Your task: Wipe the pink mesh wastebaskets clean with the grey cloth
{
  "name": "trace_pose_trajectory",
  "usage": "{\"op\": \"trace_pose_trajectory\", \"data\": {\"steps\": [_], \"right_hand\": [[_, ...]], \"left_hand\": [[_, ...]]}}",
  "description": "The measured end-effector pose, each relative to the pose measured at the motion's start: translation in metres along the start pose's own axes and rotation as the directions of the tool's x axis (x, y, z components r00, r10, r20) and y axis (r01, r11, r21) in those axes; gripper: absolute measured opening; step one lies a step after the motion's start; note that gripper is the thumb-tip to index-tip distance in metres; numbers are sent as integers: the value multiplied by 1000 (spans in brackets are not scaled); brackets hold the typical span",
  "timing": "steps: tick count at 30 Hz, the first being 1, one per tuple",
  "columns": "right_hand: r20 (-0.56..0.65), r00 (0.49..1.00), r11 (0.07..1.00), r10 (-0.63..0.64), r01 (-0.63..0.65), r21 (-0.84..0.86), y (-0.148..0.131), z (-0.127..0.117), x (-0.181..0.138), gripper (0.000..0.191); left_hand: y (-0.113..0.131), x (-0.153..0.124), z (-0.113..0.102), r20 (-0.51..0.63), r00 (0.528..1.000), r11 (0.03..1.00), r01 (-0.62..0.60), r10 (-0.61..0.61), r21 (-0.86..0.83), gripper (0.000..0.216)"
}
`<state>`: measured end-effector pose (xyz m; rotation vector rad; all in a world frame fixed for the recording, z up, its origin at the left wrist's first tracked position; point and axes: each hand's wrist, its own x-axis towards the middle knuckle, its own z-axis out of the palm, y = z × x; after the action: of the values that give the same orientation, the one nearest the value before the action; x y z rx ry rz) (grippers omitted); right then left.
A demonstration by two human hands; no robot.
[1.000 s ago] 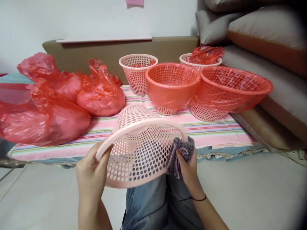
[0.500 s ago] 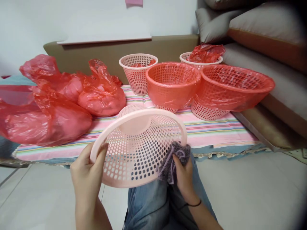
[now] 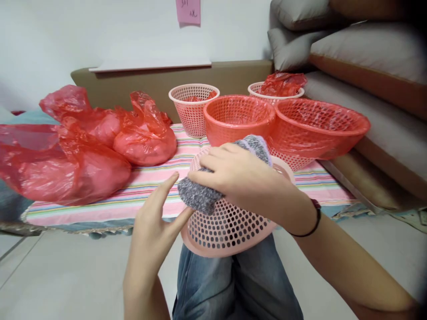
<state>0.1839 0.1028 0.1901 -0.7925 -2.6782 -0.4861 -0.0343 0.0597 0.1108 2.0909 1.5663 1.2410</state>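
A pink perforated plastic basket is tilted above my knees, its rim low and toward me. My right hand presses a grey knitted cloth with a lilac edge against the basket's wall, fingers bent over it. At the basket's left side, my left hand has thumb and fingers spread apart. Its thumb tip reaches the cloth's lower edge or the basket wall; which one it touches, I cannot tell. Cloth and right hand hide much of the basket's upper part.
Behind stand two red-bag-lined baskets and two pink baskets with red plastic inside. Several filled red plastic bags lie left on the striped cloth. Grey cushions are piled at right.
My right hand and the cloth have moved from the basket's right rim up and left across its wall. The basket has turned, and my left hand has let go of its rim.
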Motion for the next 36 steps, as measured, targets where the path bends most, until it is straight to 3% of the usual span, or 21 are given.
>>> {"op": "trace_pose_trajectory", "data": {"steps": [4, 8, 13, 17, 19, 21, 24, 27, 29, 32, 34, 36], "right_hand": [[24, 999, 999, -32, 32, -24, -7, 8, 9, 17], [-17, 999, 998, -39, 38, -54, -5, 12, 8, 24], [-89, 995, 999, 40, -42, -24, 6, 13, -10, 32], [-185, 939, 955, 290, -271, 122, 21, 27, -48, 43], [-259, 865, 899, 429, -380, 219, 22, 41, -72, 47], [-334, 761, 827, 557, -468, 312, 16, 60, -97, 51], [-380, 562, 678, 735, -594, 432, -2, 89, -132, 61], [-293, 349, 456, 890, -670, 586, -21, 117, -157, 64], [-154, 255, 286, 955, -644, 710, -33, 135, -167, 60], [48, 148, 44, 988, -558, 828, -53, 159, -171, 54], [123, 62, -74, 990, -514, 854, -69, 171, -169, 54], [158, -9, -143, 987, -480, 866, -83, 179, -164, 57]], "left_hand": [[-2, 0, 12, 63, 997, 998, 50, -48, -27, 43], [-4, -3, 26, 17, 997, 997, 81, -81, 6, 12], [-7, -9, 35, -13, 992, 989, 122, -123, -78, 29], [-20, -21, 36, -53, 978, 969, 194, -204, -154, 44], [-27, -29, 37, -68, 969, 962, 225, -238, -156, 45], [-31, -38, 38, -69, 969, 960, 223, -237, -167, 45], [-35, -51, 40, -63, 975, 959, 197, -213, -202, 45], [-44, -64, 41, -100, 955, 946, 255, -279, -202, 42], [-54, -72, 41, -160, 907, 913, 358, -390, -196, 39], [-67, -83, 43, -269, 776, 820, 523, -571, -234, 34], [-72, -92, 46, -334, 691, 768, 577, -641, -279, 33], [-73, -100, 51, -367, 651, 747, 578, -665, -328, 35]]}}
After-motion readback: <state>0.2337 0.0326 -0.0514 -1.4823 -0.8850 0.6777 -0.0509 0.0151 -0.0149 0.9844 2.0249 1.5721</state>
